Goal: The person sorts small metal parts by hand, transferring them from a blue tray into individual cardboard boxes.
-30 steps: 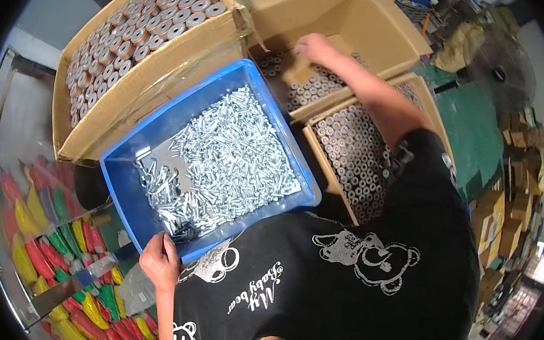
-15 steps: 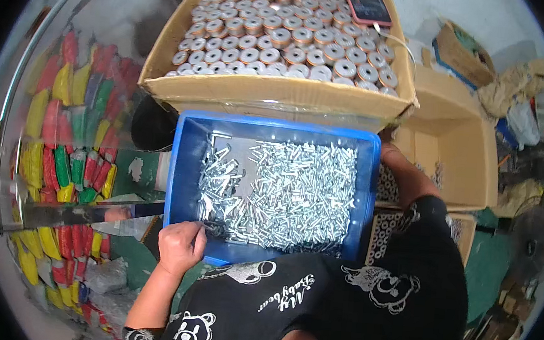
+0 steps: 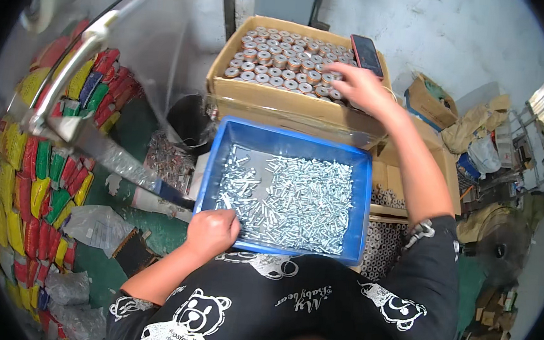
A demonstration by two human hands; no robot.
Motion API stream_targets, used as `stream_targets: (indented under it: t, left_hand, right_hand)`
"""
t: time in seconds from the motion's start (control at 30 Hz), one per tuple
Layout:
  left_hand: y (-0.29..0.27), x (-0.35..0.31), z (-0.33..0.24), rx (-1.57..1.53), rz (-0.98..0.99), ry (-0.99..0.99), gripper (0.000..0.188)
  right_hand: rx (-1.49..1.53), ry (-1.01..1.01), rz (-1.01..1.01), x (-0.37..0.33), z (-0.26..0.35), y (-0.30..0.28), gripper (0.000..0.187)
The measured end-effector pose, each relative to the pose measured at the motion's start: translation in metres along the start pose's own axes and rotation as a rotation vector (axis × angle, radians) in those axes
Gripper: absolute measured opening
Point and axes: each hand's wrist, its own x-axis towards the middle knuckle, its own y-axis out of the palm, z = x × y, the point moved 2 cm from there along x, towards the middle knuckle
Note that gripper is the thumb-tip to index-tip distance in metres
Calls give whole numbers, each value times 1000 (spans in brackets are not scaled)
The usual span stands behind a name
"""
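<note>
Blue rectangular plastic tray: open-topped, flat, near left corner at curled left hand. Short shiny silver metal pins: loose, jumbled, main heap right of left hand, smaller cluster ahead of it. Grey round cylinders with holed tops and orange-brown bands: upright, packed close, left of right hand and beneath its fingers.

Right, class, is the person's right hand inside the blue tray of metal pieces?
No, the right hand is over the cardboard box of round pieces, beyond the blue tray.
</note>
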Motion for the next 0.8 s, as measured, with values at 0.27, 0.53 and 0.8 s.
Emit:
stream_targets:
  t: [0.27,0.53,0.8]
  left_hand:
    - [5,-9,2,-135,-80,28,19]
    - [8,-16,12,-170,-99,-15,21]
    - [10,-10,9,-104,-89,25,24]
  right_hand:
    - [-796,247,361,52,-30,65,27]
    - [351,200,380,67,175,119,43]
    - [403,151,-11,60,139,217,47]
